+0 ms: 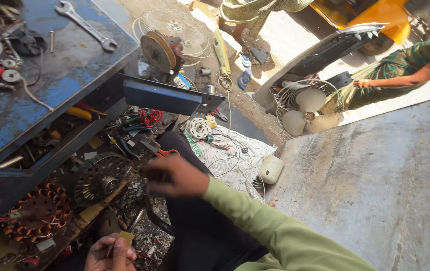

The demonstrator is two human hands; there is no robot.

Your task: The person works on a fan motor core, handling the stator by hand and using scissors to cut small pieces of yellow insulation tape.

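My right hand point(175, 176), in a light green sleeve, is blurred, with its fingers curled just below an orange-handled tool point(167, 152) at the drawer's edge; I cannot tell whether it grips the tool. My left hand point(110, 254) is low in the frame, fingers pinched together on a small yellowish paper piece point(126, 237). A motor stator with orange-brown copper windings point(37, 211) lies to the left, and a round dark fan motor housing point(99, 181) sits between it and my right hand.
A worn blue workbench point(59, 85) carries a wrench point(87, 25) and small parts, above an open drawer of cluttered tools. A white jar point(271, 169), a table fan point(307, 108), a wire fan guard point(175, 25) and a grey concrete slab point(375, 180) are nearby. Two other people stand on the pavement beyond.
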